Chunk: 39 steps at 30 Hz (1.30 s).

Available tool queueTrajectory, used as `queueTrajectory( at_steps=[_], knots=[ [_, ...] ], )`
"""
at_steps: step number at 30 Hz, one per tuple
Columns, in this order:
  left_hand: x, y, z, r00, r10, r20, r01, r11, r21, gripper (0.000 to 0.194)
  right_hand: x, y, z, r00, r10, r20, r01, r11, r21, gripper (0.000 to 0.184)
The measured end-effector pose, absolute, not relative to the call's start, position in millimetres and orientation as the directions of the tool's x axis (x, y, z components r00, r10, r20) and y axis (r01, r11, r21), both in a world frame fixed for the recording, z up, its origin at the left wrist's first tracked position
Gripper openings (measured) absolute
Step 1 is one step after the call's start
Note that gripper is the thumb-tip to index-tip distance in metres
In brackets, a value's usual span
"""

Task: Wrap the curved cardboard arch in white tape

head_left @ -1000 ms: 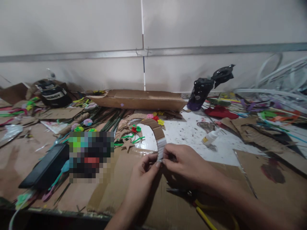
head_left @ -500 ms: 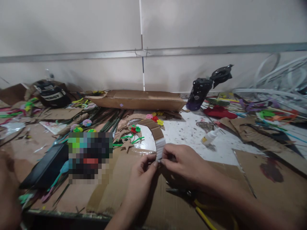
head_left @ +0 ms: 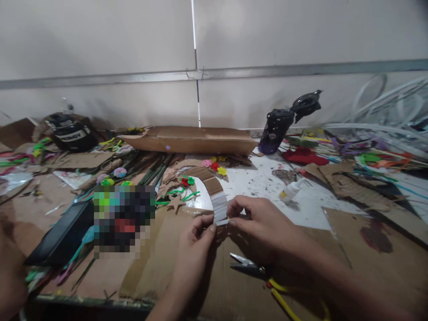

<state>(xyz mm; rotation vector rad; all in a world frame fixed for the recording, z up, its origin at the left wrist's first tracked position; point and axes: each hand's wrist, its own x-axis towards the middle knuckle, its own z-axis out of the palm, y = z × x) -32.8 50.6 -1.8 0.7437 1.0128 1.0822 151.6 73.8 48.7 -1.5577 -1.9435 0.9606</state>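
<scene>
A curved strip of brown corrugated cardboard [head_left: 211, 183] has its near end wrapped in white paper strip [head_left: 220, 206]. My left hand [head_left: 196, 243] pinches the lower end of this curved piece. With thumb and forefinger, my right hand [head_left: 259, 225] grips the loose tail of the white strip, pulled out to the right. Both hands are above a large flat cardboard sheet [head_left: 160, 254]. Yellow-handled scissors [head_left: 249, 266] lie with blades apart below my right hand, partly hidden by the forearm.
A white glue bottle [head_left: 290, 191] stands to the right. Behind are a long cardboard box [head_left: 197, 141] and a dark bottle [head_left: 274, 131]. A cardboard star [head_left: 175, 205] and a black case [head_left: 63, 232] lie left. Another person's arm [head_left: 11, 272] shows at the left edge.
My right hand has moved slightly away from the left, and a length of white strip now shows between them. More of the scissors' blades can be seen.
</scene>
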Motion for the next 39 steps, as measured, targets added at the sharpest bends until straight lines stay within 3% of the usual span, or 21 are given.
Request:
queueTrajectory(
  at_steps=[5,24,30,36,39],
  knots=[
    [-32,50,1,0.119,0.947,-0.298,-0.362,0.321,0.875,0.023,153,76,45,-0.258,0.966,-0.018,0.597,0.144,-0.789,0.010],
    [-33,50,1,0.138,0.947,-0.290,-0.383,0.321,0.867,0.022,153,77,41,-0.228,0.973,-0.048,0.595,0.100,-0.797,0.014],
    [-33,52,-2,0.146,0.951,-0.273,-0.368,0.308,0.877,0.021,156,80,34,-0.199,0.979,-0.037,0.520,0.074,-0.851,0.011],
    [-35,50,-3,0.165,0.952,-0.257,-0.355,0.300,0.886,0.021,155,82,27,-0.230,0.972,-0.050,0.407,0.050,-0.912,0.021],
    [-36,49,-5,0.201,0.951,-0.235,-0.327,0.291,0.899,0.023,152,81,25,-0.247,0.966,-0.077,0.472,0.051,-0.880,0.013]
  ],
)
